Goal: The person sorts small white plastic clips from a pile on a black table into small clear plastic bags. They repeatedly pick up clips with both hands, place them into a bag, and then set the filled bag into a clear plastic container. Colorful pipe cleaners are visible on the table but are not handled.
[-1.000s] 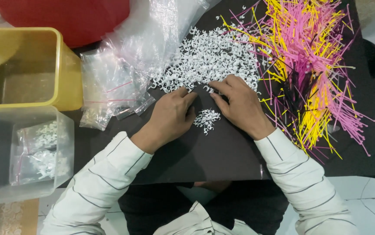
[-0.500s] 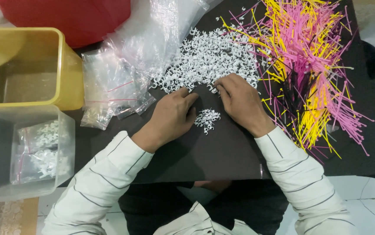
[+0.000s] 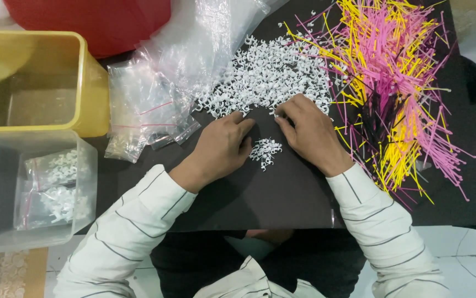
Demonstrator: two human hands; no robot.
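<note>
right now two tubs sit at nine o'clock: one yellow tub (image 3: 44, 83), one clear tub (image 3: 28, 187). white clips, one big heap (image 3: 265, 77), one small pile (image 3: 264, 151) between both hands. left hand (image 3: 221, 149) and right hand (image 3: 309, 132), apart, fingers curled, fingertips on the heap's edge, holding nothing.

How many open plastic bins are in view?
2. A yellow bin sits at the upper left; a clear bin sits just below it, holding filled bags. More could lie outside the picture.
</note>
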